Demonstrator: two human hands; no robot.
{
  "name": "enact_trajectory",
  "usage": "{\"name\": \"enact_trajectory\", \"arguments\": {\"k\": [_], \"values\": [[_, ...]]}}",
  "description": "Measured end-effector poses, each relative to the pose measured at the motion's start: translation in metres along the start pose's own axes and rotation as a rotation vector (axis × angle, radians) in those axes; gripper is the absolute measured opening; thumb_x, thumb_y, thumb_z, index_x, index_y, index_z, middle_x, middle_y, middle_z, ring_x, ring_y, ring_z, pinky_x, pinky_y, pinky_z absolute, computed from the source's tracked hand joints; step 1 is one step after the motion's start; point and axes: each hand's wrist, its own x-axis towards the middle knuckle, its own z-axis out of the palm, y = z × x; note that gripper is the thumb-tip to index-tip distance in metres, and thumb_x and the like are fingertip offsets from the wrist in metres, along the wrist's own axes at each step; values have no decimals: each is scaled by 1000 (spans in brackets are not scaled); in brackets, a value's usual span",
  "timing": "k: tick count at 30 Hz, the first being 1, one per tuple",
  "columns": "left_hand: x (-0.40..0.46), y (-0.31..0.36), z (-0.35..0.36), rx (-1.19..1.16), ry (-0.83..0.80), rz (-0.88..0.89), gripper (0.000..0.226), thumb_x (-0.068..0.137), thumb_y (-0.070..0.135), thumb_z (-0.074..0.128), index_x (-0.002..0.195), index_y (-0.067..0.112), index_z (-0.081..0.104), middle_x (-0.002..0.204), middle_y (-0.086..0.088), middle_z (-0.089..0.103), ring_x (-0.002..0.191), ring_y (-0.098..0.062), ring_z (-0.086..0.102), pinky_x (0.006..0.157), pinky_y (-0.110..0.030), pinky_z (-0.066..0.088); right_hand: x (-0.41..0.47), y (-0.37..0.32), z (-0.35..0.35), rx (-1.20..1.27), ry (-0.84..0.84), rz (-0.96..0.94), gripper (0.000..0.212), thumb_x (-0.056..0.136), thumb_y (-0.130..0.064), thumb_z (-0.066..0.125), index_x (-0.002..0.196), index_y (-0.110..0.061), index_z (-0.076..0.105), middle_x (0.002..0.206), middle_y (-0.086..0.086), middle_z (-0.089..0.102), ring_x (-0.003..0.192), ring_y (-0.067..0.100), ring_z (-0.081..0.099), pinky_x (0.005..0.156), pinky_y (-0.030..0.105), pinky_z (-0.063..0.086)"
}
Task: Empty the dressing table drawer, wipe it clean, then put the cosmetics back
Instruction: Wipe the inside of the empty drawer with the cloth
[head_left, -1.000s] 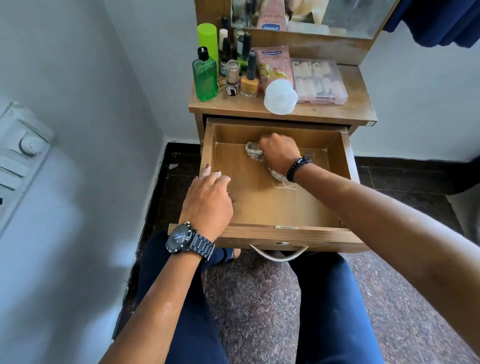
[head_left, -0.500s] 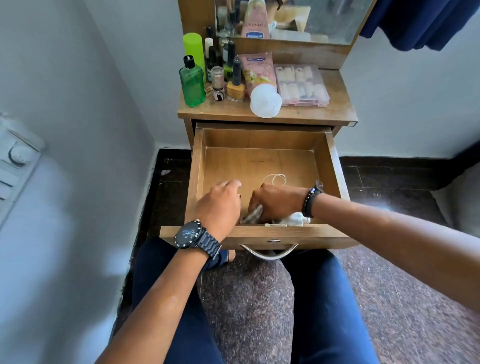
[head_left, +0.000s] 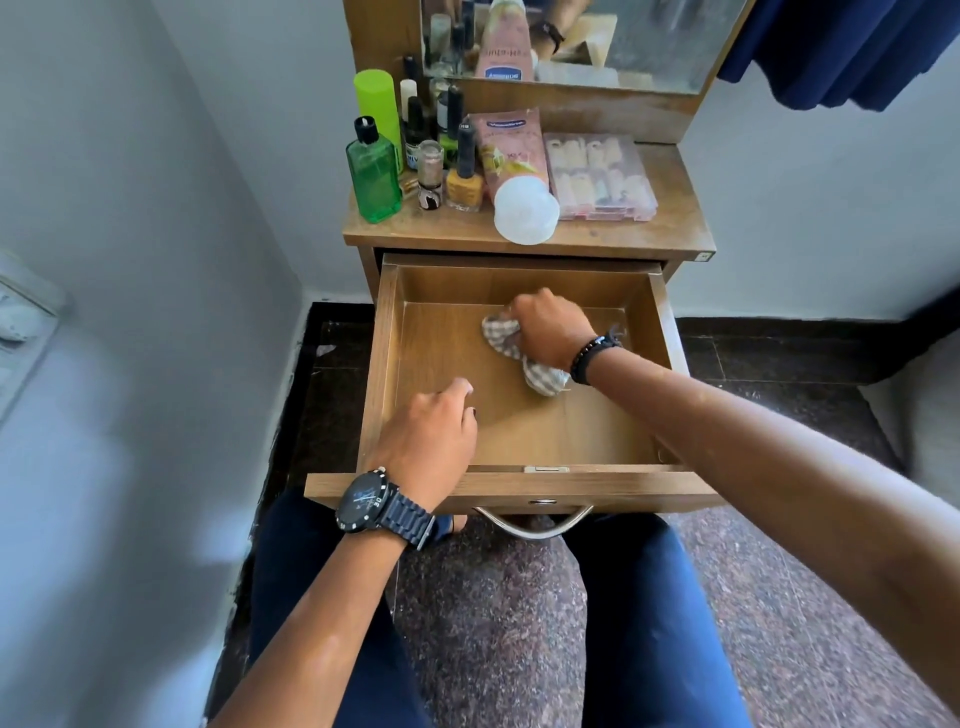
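Your right hand (head_left: 551, 327) gripped the checked cloth (head_left: 506, 340) against the drawer (head_left: 519, 415) floor; left hand (head_left: 428, 441) rested loosely curled, holding nothing.

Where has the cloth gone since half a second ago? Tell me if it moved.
Yes. The cloth moved from the drawer front toward the back wall.

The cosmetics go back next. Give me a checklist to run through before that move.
1. Drawer pulled open: ok.
2. Drawer emptied of cosmetics: ok.
3. Cloth out of the drawer: not ok; right hand grips it on the drawer floor.
4. Left hand free: not ok; it rests on the drawer's left front edge.
5. Floor wiped clean: cannot tell.
6. Cosmetics waiting on the tabletop: ok.
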Motion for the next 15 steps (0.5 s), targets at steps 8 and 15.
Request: {"name": "enact_trajectory", "arguments": {"k": [8, 15], "values": [[-2, -2, 1, 11, 17, -12, 33, 96, 28, 41, 128, 25, 46, 73, 5, 68, 52, -11, 57, 38, -22, 36, -3, 1, 7, -82, 60, -12, 21, 92, -4, 45, 107, -3, 59, 104, 16, 65, 94, 34, 64, 77, 39, 52], [-1, -2, 1, 29, 10, -11, 33, 96, 29, 41, 128, 24, 45, 87, 4, 70, 48, -8, 53, 37, -20, 34, -65, 6, 7, 37, -285, -296, 34, 86, -5, 61, 119, -13, 63, 117, 7, 65, 99, 21, 65, 83, 30, 55]]}}
